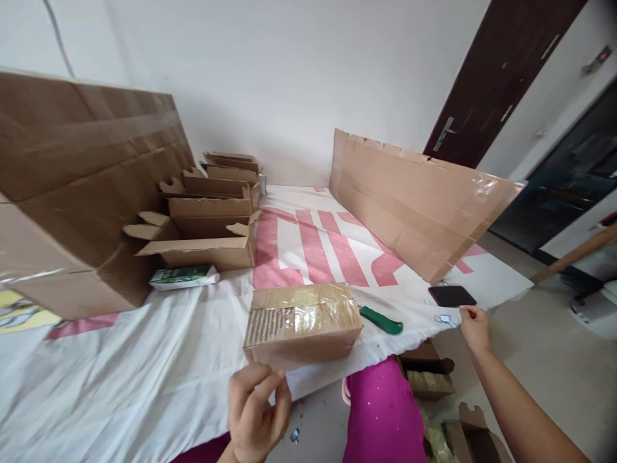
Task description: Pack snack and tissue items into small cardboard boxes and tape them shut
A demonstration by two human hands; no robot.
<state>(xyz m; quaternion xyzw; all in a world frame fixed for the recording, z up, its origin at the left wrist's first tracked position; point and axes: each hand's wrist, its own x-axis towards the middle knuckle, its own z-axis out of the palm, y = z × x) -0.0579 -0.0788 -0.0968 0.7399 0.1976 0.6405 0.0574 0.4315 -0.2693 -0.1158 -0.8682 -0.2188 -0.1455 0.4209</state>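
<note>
My left hand (258, 408) is in front of a taped cardboard box (301, 321), its fingers curled and the thumb against the index finger near the box's lower front edge. Whatever that pinch may hold is too small to make out. The box lies flat, with shiny clear tape and a torn, ribbed patch on top. At the table's right edge my right hand (476, 326) is closed in a pinch, its contents hidden. Close to those fingertips are a small blue-and-white piece (446, 320) and a dark phone (452, 296). A green-handled tool (382, 320) rests right of the box.
Several open cardboard boxes (207, 251) line the left, beside a large carton (87, 193). A green-and-white packet (184, 276) lies before them. A cardboard panel (405, 199) stands on the white cloth (120, 366) at right. More boxes (429, 379) are on the floor.
</note>
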